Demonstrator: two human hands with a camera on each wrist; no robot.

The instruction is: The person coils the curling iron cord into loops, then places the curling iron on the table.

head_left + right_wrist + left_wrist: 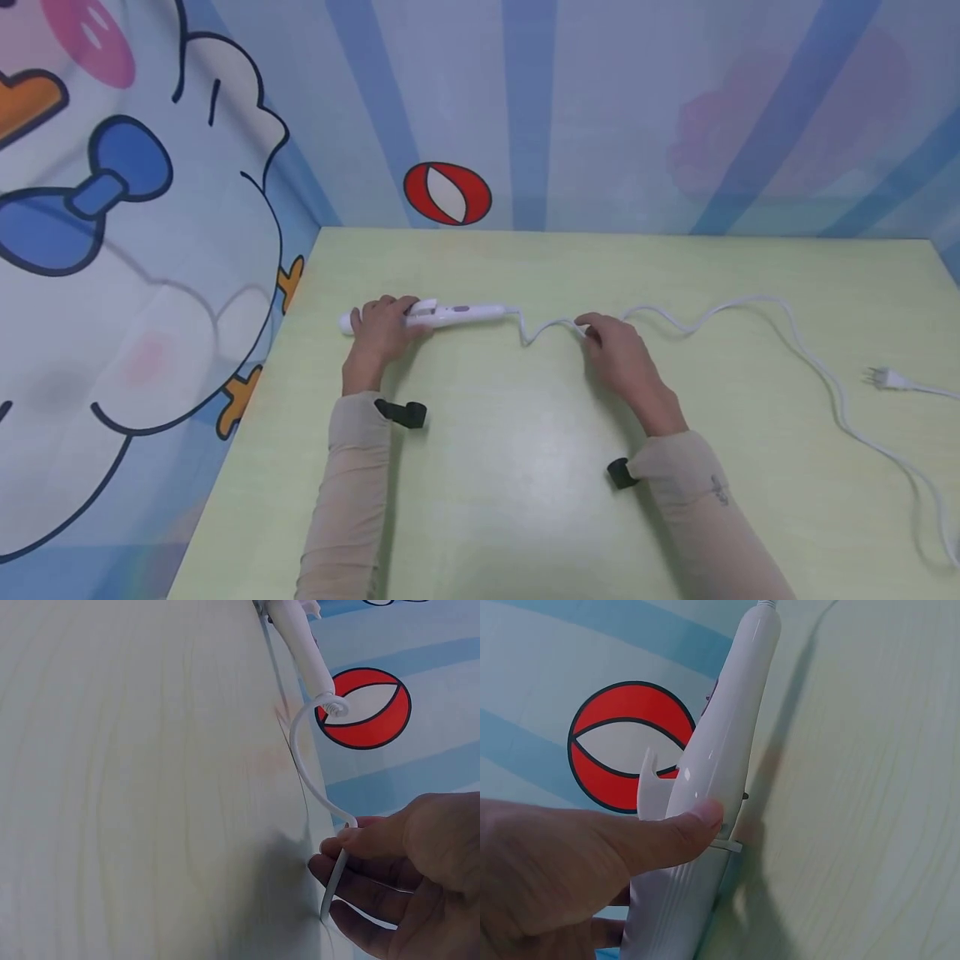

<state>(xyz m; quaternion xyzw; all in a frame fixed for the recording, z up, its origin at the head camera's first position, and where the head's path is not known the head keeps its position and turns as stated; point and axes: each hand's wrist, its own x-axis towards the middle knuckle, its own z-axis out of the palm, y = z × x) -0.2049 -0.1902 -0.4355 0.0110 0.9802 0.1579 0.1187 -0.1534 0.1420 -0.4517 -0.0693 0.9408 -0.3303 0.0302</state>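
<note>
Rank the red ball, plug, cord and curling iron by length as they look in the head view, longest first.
1. Cord
2. Curling iron, partly covered by the left hand
3. Red ball
4. Plug

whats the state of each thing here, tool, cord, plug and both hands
Slim white styling wand with a clip lever: gripped; power on or off can't be told
Thin white cord: uncoiled, in loose bends
White plug with metal prongs: unplugged, prongs bare, on the pale table
Left hand: gripping the wand
Right hand: pinching the cord
</note>
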